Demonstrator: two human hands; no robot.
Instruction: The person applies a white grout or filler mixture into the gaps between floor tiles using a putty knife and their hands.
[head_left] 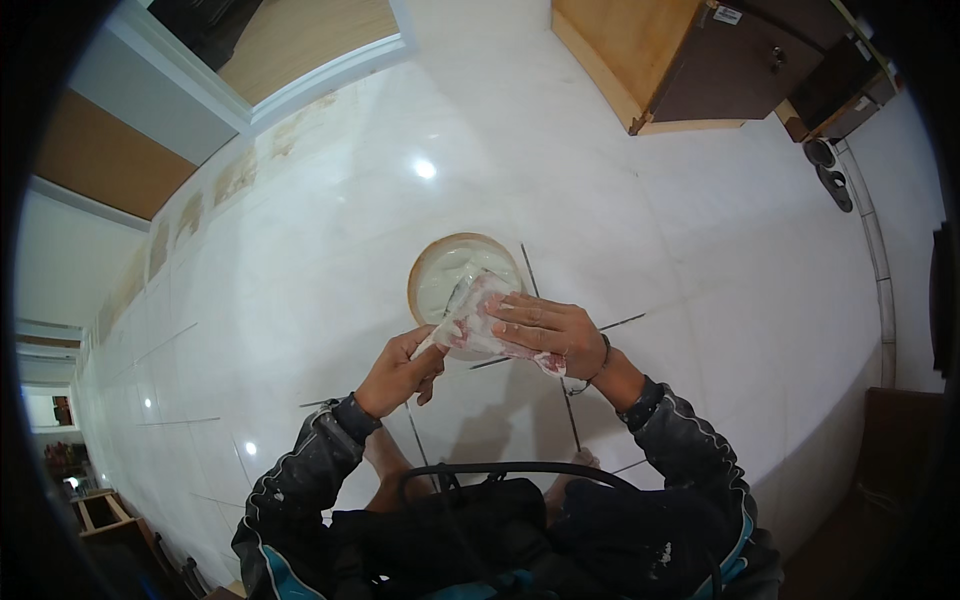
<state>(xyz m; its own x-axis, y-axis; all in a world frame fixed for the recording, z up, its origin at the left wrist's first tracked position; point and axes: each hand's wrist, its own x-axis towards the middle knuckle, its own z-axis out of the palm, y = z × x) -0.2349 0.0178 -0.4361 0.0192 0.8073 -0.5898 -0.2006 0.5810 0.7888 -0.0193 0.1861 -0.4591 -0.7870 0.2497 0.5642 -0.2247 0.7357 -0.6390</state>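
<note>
A crumpled plastic bag (474, 322), whitish with red patches and smeared with white paste, is between my two hands. My left hand (402, 372) pinches its lower left corner between thumb and fingers. My right hand (556, 334) lies over its right side, fingers long and pressed against it, thumb hidden. The bag hangs over the near part of a round bowl (414, 283) with a tan rim. Thick white paste (445, 272) fills much of the bowl. A narrow dark edge shows beside the bag, too hidden to name. White smears mark my fingers.
Pale glossy floor tiles (330, 260) with dark joint lines surround the bowl. A brown wooden cabinet (700, 70) stands at the far right, with dark slippers (833, 180) by the wall. A white door frame (330, 75) is far left. My bare feet (392, 470) are close below.
</note>
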